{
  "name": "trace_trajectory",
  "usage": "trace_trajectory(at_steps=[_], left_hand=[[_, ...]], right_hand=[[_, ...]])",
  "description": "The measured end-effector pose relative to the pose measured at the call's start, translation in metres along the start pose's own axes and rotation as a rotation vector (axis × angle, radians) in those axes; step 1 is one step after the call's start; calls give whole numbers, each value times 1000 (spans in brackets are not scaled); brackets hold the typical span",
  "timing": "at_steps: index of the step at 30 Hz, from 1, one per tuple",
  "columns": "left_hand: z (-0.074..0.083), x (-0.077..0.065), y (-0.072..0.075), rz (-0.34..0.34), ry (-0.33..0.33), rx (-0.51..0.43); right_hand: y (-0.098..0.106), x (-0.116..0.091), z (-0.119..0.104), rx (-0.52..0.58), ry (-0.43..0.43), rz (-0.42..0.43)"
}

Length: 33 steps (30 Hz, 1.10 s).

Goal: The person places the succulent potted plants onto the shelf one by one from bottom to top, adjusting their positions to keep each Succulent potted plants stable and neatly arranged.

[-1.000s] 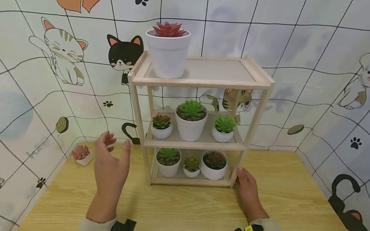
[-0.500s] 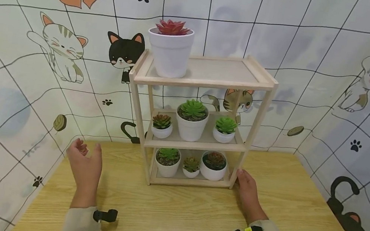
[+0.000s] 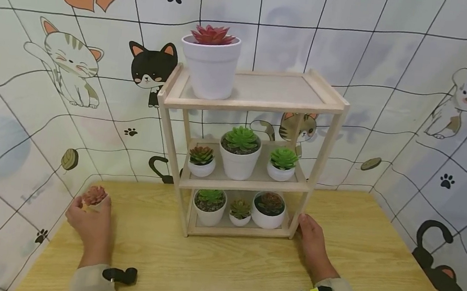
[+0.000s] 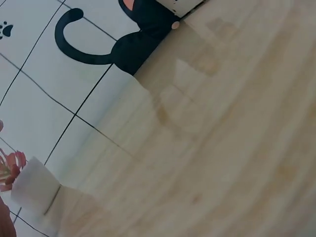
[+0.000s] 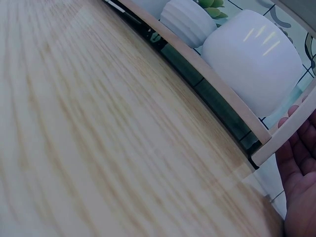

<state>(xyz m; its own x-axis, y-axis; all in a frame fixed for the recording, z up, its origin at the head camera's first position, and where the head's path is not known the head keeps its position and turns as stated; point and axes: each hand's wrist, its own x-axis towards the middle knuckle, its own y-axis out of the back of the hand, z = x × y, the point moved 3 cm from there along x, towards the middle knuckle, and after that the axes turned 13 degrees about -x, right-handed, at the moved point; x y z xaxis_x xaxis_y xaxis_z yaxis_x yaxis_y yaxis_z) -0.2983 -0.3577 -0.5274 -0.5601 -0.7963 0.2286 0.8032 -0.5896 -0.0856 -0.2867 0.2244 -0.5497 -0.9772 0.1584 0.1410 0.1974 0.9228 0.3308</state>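
Observation:
At the table's left side my left hand [image 3: 92, 226] holds a small potted pink succulent [image 3: 94, 194], thumb on one side and fingers on the other. In the left wrist view its white pot [image 4: 35, 185] shows at the lower left, with only bits of the hand at the edge. My right hand [image 3: 312, 238] rests against the lower right front post of a three-tier wooden shelf [image 3: 250, 184]. In the right wrist view the fingers [image 5: 300, 148] lie behind the post, loosely bent; the thumb is hidden.
A white pot with a red succulent [image 3: 209, 66] stands on the top tier, at its left. The middle tier bears three potted succulents, the biggest a green one [image 3: 240, 153] in the centre. Three more line the bottom tier, including a dark one [image 3: 268, 211]. A patterned wall stands behind the wooden table [image 3: 359, 256].
My left hand has moved left and reached the pink succulent, its fingers now around the pot. The right hand stays at the shelf post.

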Motion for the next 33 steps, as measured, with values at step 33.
trace_trajectory(at_steps=[33], left_hand=[[-24,25,10,-195,189,105]], right_hand=[[-1,-4,-5,-5,20,18]])
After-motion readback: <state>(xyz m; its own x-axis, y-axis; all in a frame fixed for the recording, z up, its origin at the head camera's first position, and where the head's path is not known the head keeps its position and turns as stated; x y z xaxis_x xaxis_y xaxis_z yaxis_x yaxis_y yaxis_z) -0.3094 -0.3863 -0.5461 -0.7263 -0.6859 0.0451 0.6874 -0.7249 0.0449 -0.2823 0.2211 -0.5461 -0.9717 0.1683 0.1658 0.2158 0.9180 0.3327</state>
